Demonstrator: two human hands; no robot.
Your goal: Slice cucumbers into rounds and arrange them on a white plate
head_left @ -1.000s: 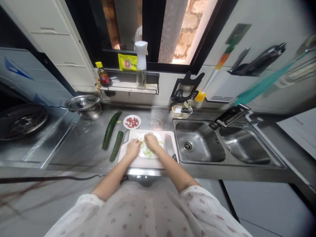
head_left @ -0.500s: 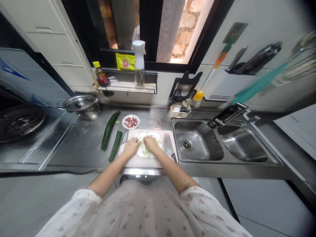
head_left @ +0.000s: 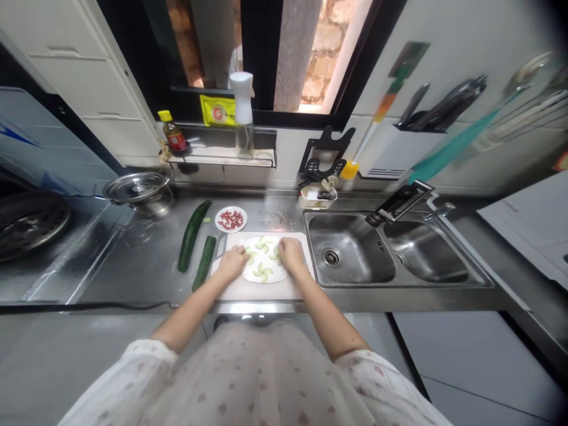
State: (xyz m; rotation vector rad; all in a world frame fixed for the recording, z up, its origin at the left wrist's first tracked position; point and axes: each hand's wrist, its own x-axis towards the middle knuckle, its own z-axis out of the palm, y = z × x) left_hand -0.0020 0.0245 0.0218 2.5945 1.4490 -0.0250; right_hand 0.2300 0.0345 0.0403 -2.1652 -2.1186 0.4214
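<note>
A white plate (head_left: 252, 277) carries thin pale-green cucumber slices (head_left: 262, 273) laid in small pinwheels. It rests on a light cutting board (head_left: 266, 292). My left hand (head_left: 233, 263) is closed with its fingertips at the plate's left rim. Opposite it, my right hand (head_left: 291, 253) has curled fingers at the right rim, close to some slices; its fingertips are partly hidden. Left of the board lie a short cut cucumber (head_left: 205, 263) and a longer cucumber (head_left: 193, 236). The knife seen earlier at the board's right is covered by my right hand and forearm.
A small dish of chopped red pieces (head_left: 231, 219) stands behind the board. To the right is a double sink (head_left: 359, 251) with a black faucet (head_left: 399, 204). A lidded steel pot (head_left: 148, 192) sits at the left, and a wall rack (head_left: 222, 157) holds bottles.
My right hand has moved right, from the upper middle of the plate to its right rim. My left hand stays at the left rim. More of the pinwheels now shows between my hands.
</note>
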